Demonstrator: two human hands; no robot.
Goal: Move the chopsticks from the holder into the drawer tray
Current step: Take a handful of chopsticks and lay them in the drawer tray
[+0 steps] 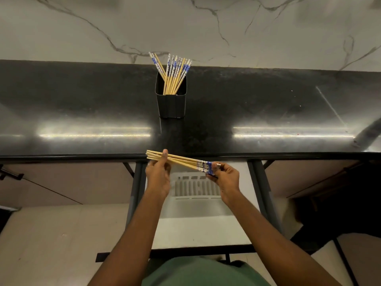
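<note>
A dark polished bench (82, 112) runs across my view under a white marble-veined wall (206, 27). On it stands one black holder (171, 102), with roughly a dozen chopsticks (173, 73) upright inside; they overlap too much for an exact count. Out front I hold one bundle (181, 161) of about five sticks level, just past the bench's near edge, above the white drawer tray (198, 190). My left hand (157, 174) pinches the bare wooden ends, thumb on top. My right hand (225, 178) closes its grip around the blue-patterned ends. Both forearms reach in from below. My hands cover part of the slotted tray, and its compartments are hard to make out.
</note>
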